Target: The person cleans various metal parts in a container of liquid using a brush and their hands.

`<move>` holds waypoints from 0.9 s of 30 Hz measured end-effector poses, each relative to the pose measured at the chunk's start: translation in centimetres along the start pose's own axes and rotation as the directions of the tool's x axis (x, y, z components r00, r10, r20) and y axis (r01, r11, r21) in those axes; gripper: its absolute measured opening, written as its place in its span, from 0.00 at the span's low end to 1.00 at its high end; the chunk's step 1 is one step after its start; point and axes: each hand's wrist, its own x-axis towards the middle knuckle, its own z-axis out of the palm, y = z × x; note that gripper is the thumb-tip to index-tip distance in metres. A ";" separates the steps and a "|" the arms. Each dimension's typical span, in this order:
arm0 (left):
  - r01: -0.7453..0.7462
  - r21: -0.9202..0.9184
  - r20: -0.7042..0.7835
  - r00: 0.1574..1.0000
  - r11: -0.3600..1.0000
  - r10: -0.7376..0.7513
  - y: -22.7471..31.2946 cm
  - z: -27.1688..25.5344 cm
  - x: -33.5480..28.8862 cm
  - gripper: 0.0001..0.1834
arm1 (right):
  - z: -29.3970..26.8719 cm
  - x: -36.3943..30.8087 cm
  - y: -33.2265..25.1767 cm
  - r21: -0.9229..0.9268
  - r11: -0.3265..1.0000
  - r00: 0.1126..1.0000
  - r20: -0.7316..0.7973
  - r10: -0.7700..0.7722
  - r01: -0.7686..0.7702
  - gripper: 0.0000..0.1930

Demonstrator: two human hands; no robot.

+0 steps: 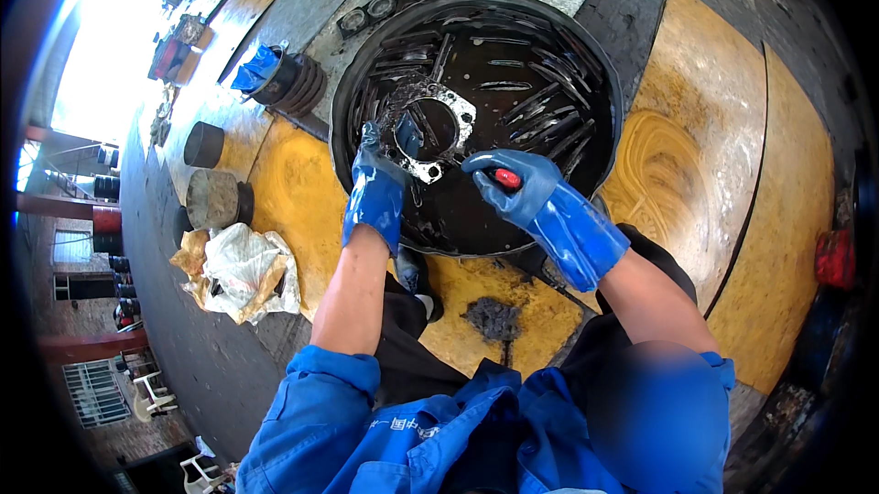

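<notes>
My left hand [375, 192], in a long blue rubber glove, is closed on the lower left edge of a flat metal ring plate [465, 119] with bolt holes. The plate is tilted above a large round black tub [476, 236] of dark liquid. Wet and partly bright, it has a wide round opening in the middle. My right hand [522, 187], gloved alike, is wrapped round a tool with a red handle [506, 179], close to the plate's lower right. The tool's working end is hard to make out, so its kind is unclear.
Several long dark strips [558, 128] lie in the tub. Beyond its far left rim are dark rings [383, 7]. To the left stand a ribbed cylinder [300, 84] and a metal can [212, 199], with a white plastic bag [245, 265] nearer me. Yellow boards [696, 128] cover the floor.
</notes>
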 end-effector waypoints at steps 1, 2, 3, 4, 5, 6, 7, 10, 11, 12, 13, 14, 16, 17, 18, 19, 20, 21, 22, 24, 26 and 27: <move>-0.001 -0.009 -0.005 1.000 1.000 0.001 0.2 -0.6 0.4 0.29 | -0.2 0.5 0.0 0.044 0.999 1.000 -0.006 0.016 -0.015 0.12; 0.000 -0.019 -0.008 1.000 1.000 0.000 0.3 -1.3 0.9 0.29 | -0.4 0.9 -0.2 0.088 0.996 0.999 -0.012 0.032 -0.031 0.11; 0.000 -0.030 -0.006 1.000 1.000 0.000 0.5 -1.7 1.3 0.29 | -1.3 1.4 -1.3 0.117 0.983 0.989 -0.018 0.144 -0.141 0.10; 0.000 -0.034 -0.006 1.000 0.999 0.000 0.6 -2.0 1.7 0.29 | -1.6 1.9 -1.0 0.153 0.979 0.984 -0.093 0.149 -0.134 0.10; 0.000 -0.032 -0.006 1.000 0.999 0.000 0.7 -2.5 2.0 0.29 | -1.9 2.4 -0.6 0.189 0.974 0.974 -0.166 0.156 -0.124 0.10; 0.013 -0.028 -0.005 1.000 1.000 -0.014 0.2 -2.2 2.0 0.29 | -2.3 3.2 -0.8 0.221 0.974 0.964 -0.242 0.106 -0.052 0.11; 0.028 -0.026 -0.005 1.000 0.999 -0.028 -0.4 -1.8 2.0 0.29 | -2.5 3.7 0.1 0.162 0.986 0.951 -0.300 0.070 -0.021 0.11; 0.043 0.030 0.004 0.999 0.999 -0.043 -1.8 -2.2 2.0 0.29 | -2.0 5.0 0.7 -0.014 0.994 0.910 -0.399 -0.108 0.112 0.13; 0.000 0.152 0.026 1.000 0.988 -0.004 -2.4 -3.6 3.4 0.29 | -1.2 5.3 1.0 -0.079 0.983 0.890 -0.417 -0.186 0.168 0.13; -0.055 0.271 0.042 0.998 0.961 0.045 -2.5 -5.4 4.7 0.29 | -0.1 5.6 0.7 -0.111 0.985 0.905 -0.393 -0.166 0.133 0.13; -0.063 0.243 0.090 0.995 0.968 0.042 -3.9 -4.0 3.4 0.26 | 0.3 5.2 1.4 -0.106 0.980 0.903 -0.382 -0.195 0.167 0.13; -0.066 0.214 0.138 0.990 0.975 0.037 -5.3 -2.5 1.9 0.23 | 0.4 4.6 2.0 -0.193 0.967 0.906 -0.358 -0.225 0.164 0.13; -0.007 0.155 0.082 0.997 0.988 -0.006 -4.9 -4.8 3.9 0.22 | 2.8 4.5 0.3 -0.121 0.976 0.934 -0.287 -0.210 0.182 0.12; -0.006 0.112 0.064 0.998 0.994 -0.002 -5.6 -4.5 3.8 0.21 | 3.4 4.0 -0.2 -0.039 0.976 0.938 -0.271 -0.215 0.212 0.12; 0.061 0.080 0.092 0.993 0.995 -0.068 -5.3 -4.2 3.7 0.20 | 3.5 3.6 -0.8 -0.164 0.946 0.927 -0.208 -0.311 0.280 0.12; 0.061 0.080 0.090 0.994 0.995 -0.068 -5.2 -4.1 3.4 0.20 | 3.4 3.4 -1.2 -0.280 0.894 0.908 -0.133 -0.396 0.349 0.12; 0.065 0.079 0.073 0.995 0.995 -0.071 -5.1 -4.1 3.2 0.20 | 3.2 3.8 -1.2 -0.231 0.897 0.904 -0.121 -0.411 0.377 0.13; 0.072 0.077 0.058 0.995 0.994 -0.076 -5.0 -3.5 2.5 0.21 | 2.7 4.2 -1.1 -0.232 0.897 0.904 -0.120 -0.410 0.376 0.13; 0.074 0.067 0.053 0.996 0.995 -0.077 -5.0 -3.1 2.2 0.21 | 2.1 4.6 -1.1 -0.175 0.931 0.920 -0.178 -0.349 0.320 0.13; 0.076 0.055 0.062 0.995 0.996 -0.079 -5.1 -2.8 2.1 0.21 | 0.2 5.2 0.2 -0.183 0.955 0.919 -0.282 -0.277 0.232 0.11; 0.061 0.046 0.063 0.996 0.997 -0.064 -4.7 -3.2 2.5 0.21 | -1.0 5.6 1.2 0.006 0.996 0.950 -0.304 -0.078 0.083 0.11; 0.056 0.041 0.066 0.996 0.998 -0.059 -4.5 -3.3 2.6 0.22 | -1.3 5.8 1.8 0.088 0.996 0.958 -0.285 0.016 0.009 0.10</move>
